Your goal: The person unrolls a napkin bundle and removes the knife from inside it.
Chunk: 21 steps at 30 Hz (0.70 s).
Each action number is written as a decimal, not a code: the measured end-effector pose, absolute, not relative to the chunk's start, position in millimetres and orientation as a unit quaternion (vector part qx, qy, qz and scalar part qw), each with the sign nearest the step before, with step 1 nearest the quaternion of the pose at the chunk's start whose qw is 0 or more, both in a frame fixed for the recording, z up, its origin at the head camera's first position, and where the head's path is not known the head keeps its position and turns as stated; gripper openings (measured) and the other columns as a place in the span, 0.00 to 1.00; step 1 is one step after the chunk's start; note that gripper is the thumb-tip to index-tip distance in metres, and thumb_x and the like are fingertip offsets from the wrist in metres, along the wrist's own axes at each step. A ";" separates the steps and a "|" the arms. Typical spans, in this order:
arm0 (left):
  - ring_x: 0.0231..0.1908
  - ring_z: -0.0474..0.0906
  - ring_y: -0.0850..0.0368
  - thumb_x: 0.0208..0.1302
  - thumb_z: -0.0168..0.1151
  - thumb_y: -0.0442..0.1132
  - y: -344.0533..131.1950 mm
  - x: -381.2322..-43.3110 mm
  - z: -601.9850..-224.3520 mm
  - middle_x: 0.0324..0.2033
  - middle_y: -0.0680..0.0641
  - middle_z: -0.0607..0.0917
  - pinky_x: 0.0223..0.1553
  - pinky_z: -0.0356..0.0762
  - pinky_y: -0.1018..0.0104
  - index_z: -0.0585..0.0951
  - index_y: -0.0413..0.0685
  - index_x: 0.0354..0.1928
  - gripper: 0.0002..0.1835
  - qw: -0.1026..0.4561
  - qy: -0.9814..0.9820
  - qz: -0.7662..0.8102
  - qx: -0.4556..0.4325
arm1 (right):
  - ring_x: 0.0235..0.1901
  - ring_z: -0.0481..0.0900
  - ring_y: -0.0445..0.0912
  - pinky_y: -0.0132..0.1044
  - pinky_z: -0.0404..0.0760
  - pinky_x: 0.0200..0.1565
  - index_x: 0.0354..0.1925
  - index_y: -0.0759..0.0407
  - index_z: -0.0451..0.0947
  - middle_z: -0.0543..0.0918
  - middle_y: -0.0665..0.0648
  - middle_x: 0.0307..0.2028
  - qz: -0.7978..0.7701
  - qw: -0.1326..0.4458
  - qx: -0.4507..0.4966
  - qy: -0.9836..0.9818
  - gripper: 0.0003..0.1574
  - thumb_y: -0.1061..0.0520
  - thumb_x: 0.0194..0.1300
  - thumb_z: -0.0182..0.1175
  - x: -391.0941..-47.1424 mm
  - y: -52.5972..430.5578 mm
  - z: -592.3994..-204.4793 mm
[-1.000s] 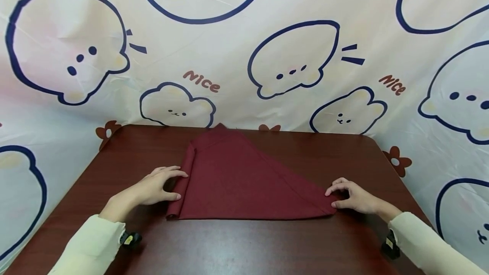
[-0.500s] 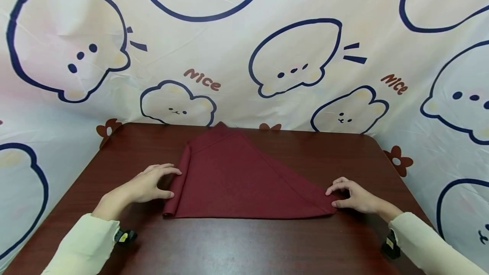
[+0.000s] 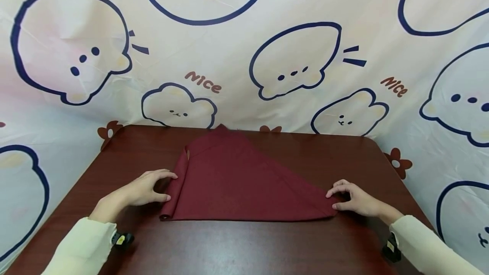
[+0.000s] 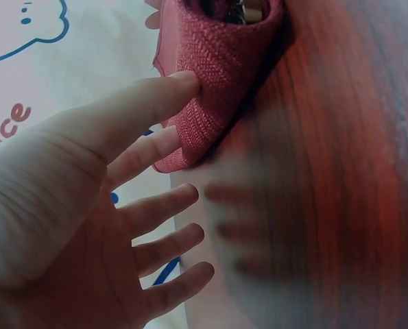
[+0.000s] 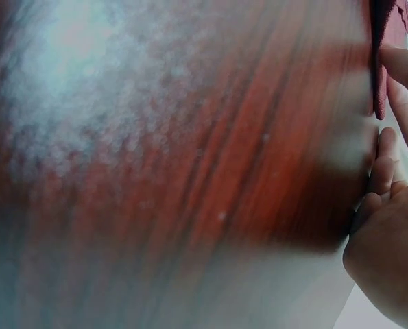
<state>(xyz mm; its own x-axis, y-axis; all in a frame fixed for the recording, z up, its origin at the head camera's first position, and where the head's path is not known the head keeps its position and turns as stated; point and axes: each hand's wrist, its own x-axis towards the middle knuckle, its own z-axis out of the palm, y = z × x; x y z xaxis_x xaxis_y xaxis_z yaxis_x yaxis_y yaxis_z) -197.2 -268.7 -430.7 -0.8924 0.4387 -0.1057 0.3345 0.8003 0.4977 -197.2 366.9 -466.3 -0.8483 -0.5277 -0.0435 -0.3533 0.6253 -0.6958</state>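
A dark red woven cloth (image 3: 244, 181) lies on the brown table, pointed at the back and tapering to a corner at right. Its left side is wound into a roll (image 3: 175, 192). Inside the roll's end, a small shiny metallic thing (image 4: 252, 10) shows in the left wrist view; its kind is unclear. My left hand (image 3: 143, 188) touches the roll with thumb and index fingertip, the other fingers extended beside it. At the opposite end, my right hand (image 3: 355, 198) rests thumb and index fingertips on the cloth's right corner (image 5: 380, 89), spaced apart.
The dark wood table (image 3: 244, 245) extends round the cloth, its rear edge meeting a pale sheet (image 3: 229, 54) with cartoon outlines. That sheet also hangs along both sides. Black devices are strapped at both wrists.
The roll and my left hand have shifted left, so more flat cloth lies to the right of the roll. A tan spot now shows at the roll's far end. My right hand stays put.
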 end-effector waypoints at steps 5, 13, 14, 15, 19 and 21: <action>0.67 0.63 0.24 0.58 0.75 0.46 -266.6 -193.9 -429.8 0.67 0.28 0.71 0.60 0.66 0.26 0.78 0.45 0.63 0.31 0.109 0.947 0.233 0.191 | 0.49 0.67 0.32 0.31 0.70 0.49 0.47 0.51 0.84 0.74 0.56 0.49 -0.358 0.131 -0.245 0.891 0.13 0.54 0.64 0.70 -196.1 366.0 -465.7; 0.68 0.62 0.26 0.59 0.74 0.45 -246.5 -187.4 -421.7 0.68 0.31 0.71 0.61 0.67 0.26 0.80 0.48 0.63 0.29 0.079 0.952 0.221 0.195 | 0.49 0.67 0.30 0.30 0.70 0.49 0.47 0.49 0.84 0.74 0.55 0.49 -0.356 0.132 -0.240 0.893 0.13 0.53 0.63 0.70 -195.5 367.8 -468.9; 0.68 0.63 0.26 0.59 0.74 0.45 -243.2 -186.4 -420.7 0.68 0.31 0.71 0.61 0.67 0.27 0.80 0.48 0.63 0.29 0.078 0.952 0.220 0.198 | 0.49 0.67 0.30 0.30 0.70 0.49 0.47 0.49 0.84 0.74 0.56 0.49 -0.356 0.132 -0.241 0.893 0.13 0.53 0.64 0.70 -195.3 368.0 -469.1; 0.68 0.63 0.27 0.59 0.74 0.45 -239.8 -185.7 -419.7 0.68 0.32 0.71 0.61 0.67 0.27 0.80 0.49 0.63 0.29 0.079 0.952 0.218 0.200 | 0.49 0.67 0.30 0.30 0.70 0.49 0.47 0.49 0.84 0.74 0.55 0.49 -0.356 0.132 -0.239 0.894 0.13 0.53 0.63 0.70 -195.3 368.2 -469.3; 0.68 0.62 0.26 0.56 0.76 0.46 -231.2 -186.1 -419.7 0.69 0.30 0.70 0.60 0.67 0.27 0.81 0.51 0.61 0.29 0.088 0.952 0.203 0.211 | 0.49 0.67 0.30 0.30 0.70 0.50 0.47 0.49 0.84 0.74 0.55 0.48 -0.357 0.128 -0.242 0.893 0.13 0.53 0.64 0.70 -196.8 367.6 -467.4; 0.68 0.61 0.25 0.55 0.77 0.45 -229.7 -186.7 -421.7 0.69 0.29 0.69 0.60 0.67 0.26 0.82 0.51 0.61 0.30 0.097 0.953 0.194 0.211 | 0.49 0.66 0.30 0.30 0.70 0.50 0.47 0.49 0.84 0.75 0.55 0.48 -0.358 0.128 -0.242 0.893 0.12 0.53 0.64 0.70 -197.6 367.2 -466.6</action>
